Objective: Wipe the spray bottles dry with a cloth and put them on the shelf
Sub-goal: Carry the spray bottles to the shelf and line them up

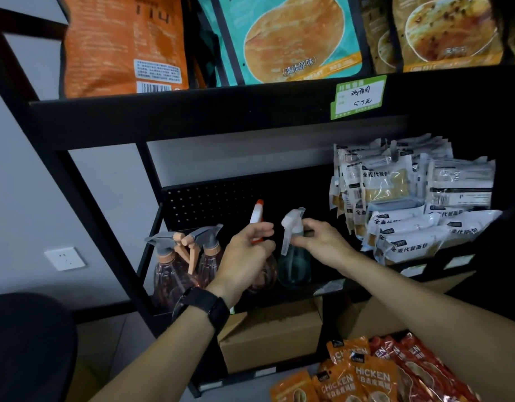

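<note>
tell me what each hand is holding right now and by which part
The left hand grips the orange-nozzled spray bottle at its neck. The right hand pinches the teal spray bottle at its neck, just under the white trigger head.

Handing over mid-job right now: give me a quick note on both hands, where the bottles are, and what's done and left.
Left hand grips the brown bottle with the white-and-orange sprayer.
Right hand pinches the neck of the teal bottle with the clear sprayer.
Both stand on the black metal shelf, right of two brown bottles with grey sprayers.
Done: four bottles shelved.
Left: release both; no cloth in view.
</note>
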Demonstrator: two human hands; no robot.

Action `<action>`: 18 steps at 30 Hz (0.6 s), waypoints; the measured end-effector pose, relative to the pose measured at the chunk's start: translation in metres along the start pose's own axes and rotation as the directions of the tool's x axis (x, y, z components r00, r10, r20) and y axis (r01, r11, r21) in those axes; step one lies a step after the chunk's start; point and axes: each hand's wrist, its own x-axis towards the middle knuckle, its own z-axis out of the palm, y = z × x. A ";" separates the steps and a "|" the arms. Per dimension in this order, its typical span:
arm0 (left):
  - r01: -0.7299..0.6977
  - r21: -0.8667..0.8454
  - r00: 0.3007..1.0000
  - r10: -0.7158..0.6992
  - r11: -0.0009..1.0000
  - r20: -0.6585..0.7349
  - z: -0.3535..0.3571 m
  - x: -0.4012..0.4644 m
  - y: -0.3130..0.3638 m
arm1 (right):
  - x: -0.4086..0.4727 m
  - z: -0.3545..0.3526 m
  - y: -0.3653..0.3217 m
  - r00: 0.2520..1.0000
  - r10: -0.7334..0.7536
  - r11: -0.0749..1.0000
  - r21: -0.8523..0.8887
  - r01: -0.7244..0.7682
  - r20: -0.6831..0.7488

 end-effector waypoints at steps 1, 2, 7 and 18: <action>-0.001 0.001 1.000 0.001 1.000 0.000 0.000 -0.001 0.001 | -0.001 0.000 0.000 1.000 0.004 1.000 0.003 -0.004 -0.001; -0.002 0.002 1.000 0.002 1.000 0.000 -0.001 -0.001 0.002 | -0.001 0.000 0.000 1.000 0.006 1.000 0.002 -0.006 -0.001; -0.003 0.036 1.000 0.003 0.999 -0.001 -0.009 -0.011 0.013 | -0.007 -0.005 -0.008 0.999 0.034 0.999 -0.019 -0.034 0.011; -0.001 0.137 0.982 0.027 0.991 -0.186 -0.082 -0.056 0.037 | -0.025 -0.021 -0.069 0.931 -0.150 0.979 -0.178 0.095 -0.332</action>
